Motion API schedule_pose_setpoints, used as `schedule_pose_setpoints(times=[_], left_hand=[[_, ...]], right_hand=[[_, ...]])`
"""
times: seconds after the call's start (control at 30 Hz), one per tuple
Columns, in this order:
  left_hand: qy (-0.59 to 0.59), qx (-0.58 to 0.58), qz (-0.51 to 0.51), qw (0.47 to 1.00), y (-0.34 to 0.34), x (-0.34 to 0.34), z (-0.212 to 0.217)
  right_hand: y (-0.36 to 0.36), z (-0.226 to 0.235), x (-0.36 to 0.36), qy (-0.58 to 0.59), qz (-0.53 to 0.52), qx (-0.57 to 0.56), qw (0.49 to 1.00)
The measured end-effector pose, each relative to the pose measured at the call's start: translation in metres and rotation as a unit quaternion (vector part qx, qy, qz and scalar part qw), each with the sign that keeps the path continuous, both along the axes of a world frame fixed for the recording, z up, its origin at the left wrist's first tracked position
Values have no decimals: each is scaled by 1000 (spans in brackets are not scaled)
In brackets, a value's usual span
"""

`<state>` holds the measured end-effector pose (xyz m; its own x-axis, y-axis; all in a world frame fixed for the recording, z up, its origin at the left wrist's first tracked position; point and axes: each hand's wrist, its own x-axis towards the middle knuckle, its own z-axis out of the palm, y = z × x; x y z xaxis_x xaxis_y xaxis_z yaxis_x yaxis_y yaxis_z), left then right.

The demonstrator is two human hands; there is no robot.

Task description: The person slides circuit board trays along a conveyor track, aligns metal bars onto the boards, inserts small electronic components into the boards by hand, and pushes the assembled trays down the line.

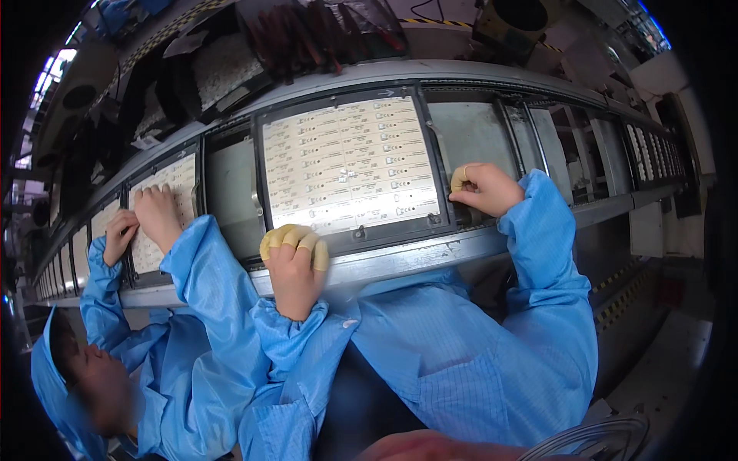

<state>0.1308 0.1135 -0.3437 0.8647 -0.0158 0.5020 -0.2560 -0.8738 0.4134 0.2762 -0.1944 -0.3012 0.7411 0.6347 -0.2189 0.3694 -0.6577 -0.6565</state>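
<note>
A large cream-white panel of printed rectangles (323, 173) lies in a dark frame (384, 237) on the line before me. Small white pieces (348, 176) sit loose near its middle. At the frame's near left corner, my left hand (296, 265) is closed, its yellow-capped fingers bent down and their tips hidden. Past the frame's right edge hovers my right hand (488, 190), curled into a loose pinch, with yellow caps on some fingers. What either hand holds, if anything, does not show.
A metal rail (400, 261) runs along the near side of the conveyor. To my left, a co-worker in blue has both hands (157, 215) on another framed panel (184, 180). Bins of dark red-handled items (307, 42) and pale pieces (223, 69) stand beyond the line.
</note>
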Motion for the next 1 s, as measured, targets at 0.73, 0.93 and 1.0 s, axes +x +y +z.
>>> schedule_pose_setpoints(times=[0.73,0.93,1.0], left_hand=[[-14,-60,-3,998,12,-7,-1],[-29,-79,25,996,17,-13,-4],[-40,-78,32,996,18,-14,-6]], right_hand=[[125,18,-11,-157,55,-51,985],[157,-23,0,-232,146,-66,959],[157,-26,1,-231,156,-76,957]])
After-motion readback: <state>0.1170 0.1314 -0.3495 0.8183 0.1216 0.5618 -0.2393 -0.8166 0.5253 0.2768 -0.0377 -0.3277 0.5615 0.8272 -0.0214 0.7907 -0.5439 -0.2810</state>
